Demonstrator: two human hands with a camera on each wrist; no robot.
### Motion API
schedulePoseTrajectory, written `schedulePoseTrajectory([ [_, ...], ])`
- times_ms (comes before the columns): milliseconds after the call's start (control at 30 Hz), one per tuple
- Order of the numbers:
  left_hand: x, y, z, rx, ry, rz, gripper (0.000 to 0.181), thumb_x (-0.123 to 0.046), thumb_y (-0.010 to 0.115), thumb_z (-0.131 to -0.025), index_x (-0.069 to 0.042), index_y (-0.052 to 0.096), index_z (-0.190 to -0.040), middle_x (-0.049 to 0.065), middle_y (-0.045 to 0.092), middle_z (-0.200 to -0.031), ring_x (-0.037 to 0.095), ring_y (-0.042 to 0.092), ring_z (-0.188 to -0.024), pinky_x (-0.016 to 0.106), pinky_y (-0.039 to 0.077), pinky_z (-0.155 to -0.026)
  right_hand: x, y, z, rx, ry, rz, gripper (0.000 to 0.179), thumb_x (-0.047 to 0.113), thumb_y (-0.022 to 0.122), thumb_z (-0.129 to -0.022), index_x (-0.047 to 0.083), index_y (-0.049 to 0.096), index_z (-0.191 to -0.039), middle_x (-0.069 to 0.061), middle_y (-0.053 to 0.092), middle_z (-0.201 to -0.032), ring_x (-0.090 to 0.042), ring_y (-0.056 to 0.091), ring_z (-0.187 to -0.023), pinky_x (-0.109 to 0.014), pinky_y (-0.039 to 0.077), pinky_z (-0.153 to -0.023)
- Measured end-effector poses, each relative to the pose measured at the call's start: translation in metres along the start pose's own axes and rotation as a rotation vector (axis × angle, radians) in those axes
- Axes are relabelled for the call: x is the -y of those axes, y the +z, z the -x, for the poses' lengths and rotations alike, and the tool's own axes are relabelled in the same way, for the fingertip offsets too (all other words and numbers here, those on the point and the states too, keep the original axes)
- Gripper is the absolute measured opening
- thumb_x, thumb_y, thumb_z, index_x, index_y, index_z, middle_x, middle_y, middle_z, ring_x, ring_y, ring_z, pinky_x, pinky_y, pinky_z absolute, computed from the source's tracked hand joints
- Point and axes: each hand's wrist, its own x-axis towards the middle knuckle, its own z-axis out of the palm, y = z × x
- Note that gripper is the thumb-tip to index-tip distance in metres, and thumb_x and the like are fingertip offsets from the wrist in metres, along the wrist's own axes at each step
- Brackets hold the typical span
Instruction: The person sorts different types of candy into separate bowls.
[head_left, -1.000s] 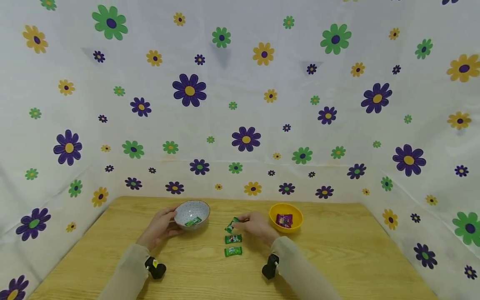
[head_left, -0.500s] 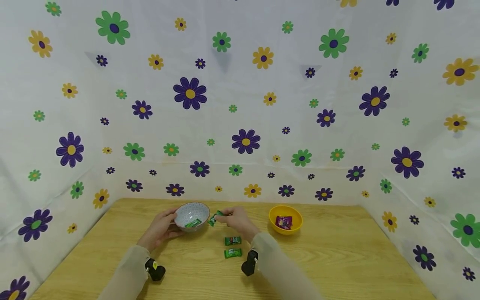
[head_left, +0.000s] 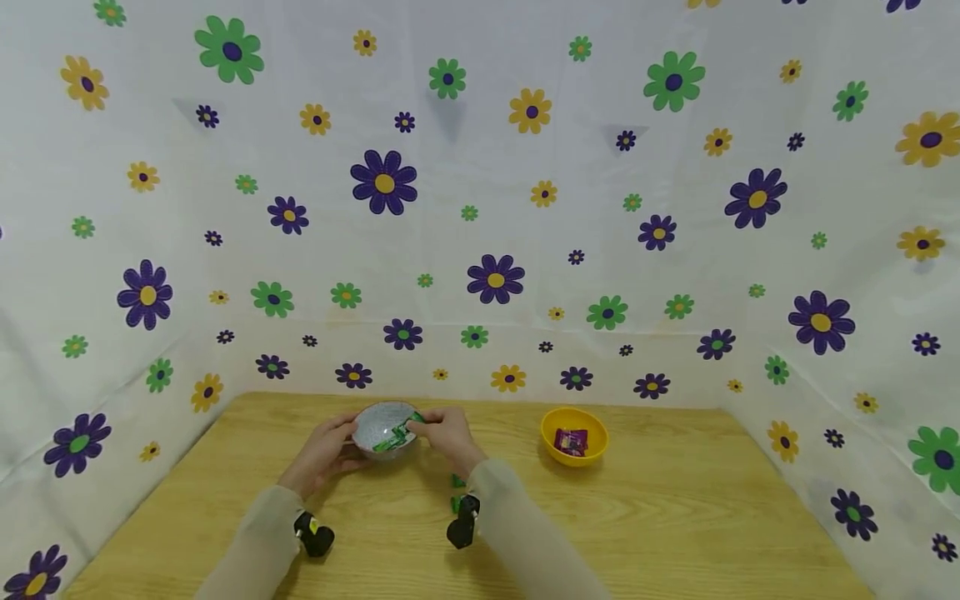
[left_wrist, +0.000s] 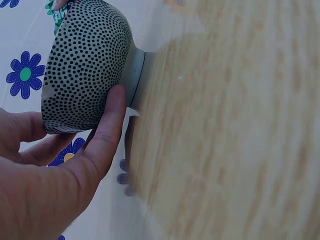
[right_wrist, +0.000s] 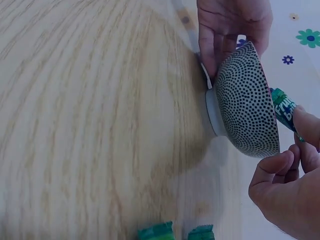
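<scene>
My left hand (head_left: pixel 322 457) holds the left side of a dotted ceramic bowl (head_left: pixel 371 423) standing on the table; in the left wrist view one finger reaches its foot. At the bowl's right rim, my right hand (head_left: pixel 448 437) pinches a green-wrapped candy (right_wrist: pixel 283 107) between thumb and finger, partly over the opening. More green candy (head_left: pixel 390 440) lies inside the bowl; how many pieces cannot be told. Two green candies, one farther (head_left: pixel 458 481) and one nearer (head_left: pixel 455 504), lie on the table, partly hidden by the right wrist and its camera.
A yellow bowl (head_left: pixel 550 419) with purple-wrapped candy (head_left: pixel 572 442) inside stands on the wooden table (head_left: pixel 675 508), right of the right hand. Behind and at both sides hangs a white cloth (head_left: pixel 480 242) printed with flowers.
My right hand has lifted the farthest green candy of the row and carried it left to the dotted bowl's rim. The left hand keeps its place on the bowl.
</scene>
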Motion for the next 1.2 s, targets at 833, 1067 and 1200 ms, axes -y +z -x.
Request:
schedulePoseTrajectory([
  [833,0.0,0.001,0.001,-0.01,0.001,0.004,0.047,-0.023,0.03,-0.1,-0.003,0.022,-0.142,0.025,0.036,-0.129,0.026,0.056,-0.095,0.046,0.047,-0.084,-0.009,-0.035,0.001,0.261,-0.02,0.05,0.032,0.026,0.064,-0.085,0.009,0.064,-0.112,0.003,0.059,-0.108,-0.017,0.049,-0.099,-0.047,0.04,-0.09],
  [1067,0.0,0.001,0.003,-0.014,0.004,-0.001,0.047,-0.023,0.029,-0.1,-0.002,0.021,-0.142,0.025,0.035,-0.131,0.028,0.054,-0.099,0.046,0.047,-0.084,-0.012,-0.058,0.002,0.403,-0.089,0.213,0.032,0.026,0.063,-0.085,0.011,0.064,-0.114,0.001,0.057,-0.112,-0.017,0.049,-0.095,-0.037,0.045,-0.082],
  [1200,0.001,0.001,0.002,-0.013,0.0,0.004,0.048,-0.024,0.029,-0.1,-0.003,0.02,-0.143,0.024,0.034,-0.132,0.028,0.053,-0.1,0.044,0.047,-0.084,-0.019,-0.073,0.002,0.47,-0.089,0.29,0.025,0.015,0.062,-0.086,0.008,0.066,-0.11,0.001,0.06,-0.111,-0.018,0.05,-0.094,-0.032,0.044,-0.08],
])
